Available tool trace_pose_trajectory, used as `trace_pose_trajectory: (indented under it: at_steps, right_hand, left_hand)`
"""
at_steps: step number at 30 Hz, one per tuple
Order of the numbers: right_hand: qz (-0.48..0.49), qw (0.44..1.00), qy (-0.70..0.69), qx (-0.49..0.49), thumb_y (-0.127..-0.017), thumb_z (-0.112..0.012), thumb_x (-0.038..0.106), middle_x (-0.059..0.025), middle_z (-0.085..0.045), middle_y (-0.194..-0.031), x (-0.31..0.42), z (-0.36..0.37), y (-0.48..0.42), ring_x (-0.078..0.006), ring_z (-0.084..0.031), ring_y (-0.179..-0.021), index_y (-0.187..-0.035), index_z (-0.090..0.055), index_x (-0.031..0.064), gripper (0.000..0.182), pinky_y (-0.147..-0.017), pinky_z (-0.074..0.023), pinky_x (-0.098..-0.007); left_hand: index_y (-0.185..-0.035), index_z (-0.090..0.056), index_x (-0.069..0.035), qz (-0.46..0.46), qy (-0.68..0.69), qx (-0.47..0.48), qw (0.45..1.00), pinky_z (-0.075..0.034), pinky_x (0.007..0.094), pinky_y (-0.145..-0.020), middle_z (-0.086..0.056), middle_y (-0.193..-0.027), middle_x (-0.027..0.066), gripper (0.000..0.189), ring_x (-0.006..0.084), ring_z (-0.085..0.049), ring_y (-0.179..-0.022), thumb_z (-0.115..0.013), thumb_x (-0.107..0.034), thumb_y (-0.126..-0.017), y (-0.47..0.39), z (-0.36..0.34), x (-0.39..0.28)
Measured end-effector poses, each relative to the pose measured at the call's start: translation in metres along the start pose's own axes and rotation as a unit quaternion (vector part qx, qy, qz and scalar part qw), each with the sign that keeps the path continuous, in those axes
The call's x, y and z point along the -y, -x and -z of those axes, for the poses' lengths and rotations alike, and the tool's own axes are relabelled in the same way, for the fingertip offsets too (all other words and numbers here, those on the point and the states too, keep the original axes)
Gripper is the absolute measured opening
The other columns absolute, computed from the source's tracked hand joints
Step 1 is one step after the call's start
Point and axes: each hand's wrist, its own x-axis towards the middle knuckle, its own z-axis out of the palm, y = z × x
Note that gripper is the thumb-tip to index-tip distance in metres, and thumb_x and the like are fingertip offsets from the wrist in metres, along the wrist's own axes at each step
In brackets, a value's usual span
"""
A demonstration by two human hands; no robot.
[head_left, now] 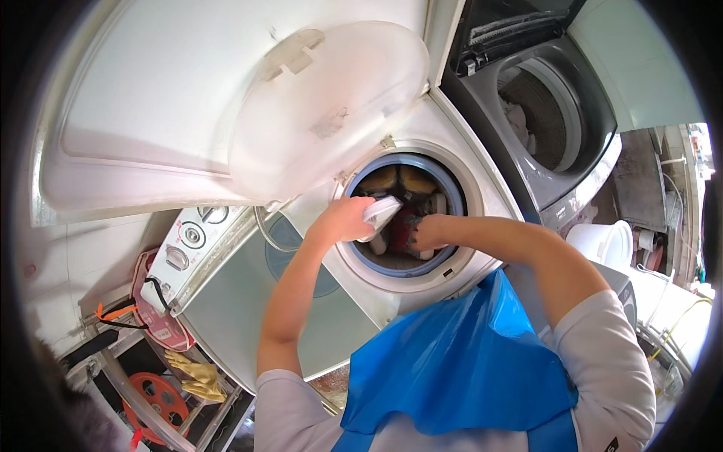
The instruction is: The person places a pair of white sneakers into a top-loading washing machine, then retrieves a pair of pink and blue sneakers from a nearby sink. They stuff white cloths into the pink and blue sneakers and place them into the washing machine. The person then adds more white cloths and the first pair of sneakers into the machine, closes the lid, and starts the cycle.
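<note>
My left hand (pixel 345 221) grips a white-soled shoe (pixel 382 212), sole turned up, over the left side of the spin tub (pixel 404 272) of a white twin-tub washing machine. My right hand (pixel 430 233) reaches into the tub from the right, its fingers at a dark red item (pixel 401 229); whether they grip it cannot be made out. Several shoes stand around the inside of the tub, two with tan soles (pixel 417 181) at the far side. A translucent round inner lid (pixel 333 107) stands raised behind the tub.
The machine's white outer lid (pixel 141 113) is raised. To the left are its control panel (pixel 186 243) and its closed wash-side lid (pixel 248 316). A grey top-loading washer (pixel 542 181) stands open at the right, near a white bucket (pixel 601 243). Yellow rubber gloves (pixel 200 376) hang at lower left.
</note>
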Motion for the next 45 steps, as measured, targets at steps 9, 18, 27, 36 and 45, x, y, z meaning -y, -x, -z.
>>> trace_pose_trajectory:
  at_steps: [9,18,27,36,45]
  right_hand:
    - [-0.085,0.978,-0.17,0.085,-0.074,-0.069,0.027,-0.015,-0.069,-0.089,0.003,0.153,0.039,-0.0347,-0.066,-0.085,-0.1,-0.068,0.0086,0.031,-0.073,-0.0531,-0.044]
    - [-0.135,0.973,-0.173,0.075,-0.068,-0.069,0.017,-0.0164,-0.069,-0.092,0.025,0.085,0.019,-0.0353,-0.067,-0.087,-0.094,-0.071,0.0039,0.029,-0.074,-0.0546,-0.0437]
    - [-0.173,0.936,-0.258,0.164,-0.076,-0.071,0.025,-0.0151,-0.068,-0.107,0.03,0.066,0.009,-0.0333,-0.064,-0.101,-0.107,-0.069,0.0068,0.036,-0.085,-0.0511,-0.0435]
    - [-0.236,0.927,-0.259,0.133,-0.071,-0.075,0.029,-0.0126,-0.066,-0.112,0.02,0.007,0.006,-0.0304,-0.063,-0.105,-0.109,-0.068,0.0099,0.043,-0.088,-0.0509,-0.0408]
    - [-0.256,0.928,-0.251,0.095,-0.078,-0.064,0.018,-0.0115,-0.067,-0.111,0.04,0.036,0.006,-0.028,-0.064,-0.105,-0.106,-0.07,0.0095,0.03,-0.084,-0.052,-0.042]
  left_hand:
    - [-0.119,-0.059,-0.009,0.002,0.004,0.018,1.0,-0.05,0.0393,-0.082,-0.066,-0.101,0.0176,0.055,0.0331,-0.063,-0.097,-0.067,-0.02,-0.066,-0.006,-0.001,0.008]
    - [-0.115,-0.06,-0.008,0.016,0.078,0.028,0.996,-0.052,0.0353,-0.069,-0.067,-0.092,0.0141,0.05,0.0256,-0.066,-0.079,-0.069,-0.02,-0.068,-0.008,0.003,0.012]
    - [-0.118,-0.059,-0.006,0.029,0.031,0.024,0.999,-0.051,0.0365,-0.076,-0.067,-0.099,0.0167,0.051,0.0298,-0.065,-0.088,-0.067,-0.022,-0.071,-0.007,0.006,0.007]
    - [-0.125,-0.054,-0.011,-0.042,0.06,-0.032,0.997,-0.05,0.0445,-0.078,-0.067,-0.093,0.0206,0.056,0.0385,-0.063,-0.088,-0.065,-0.019,-0.07,-0.005,-0.008,0.005]
    - [-0.132,-0.049,-0.02,-0.088,-0.185,0.037,0.978,-0.051,0.0437,-0.071,-0.067,-0.087,0.0143,0.058,0.0359,-0.063,-0.08,-0.062,-0.012,-0.076,0.066,0.023,-0.069]
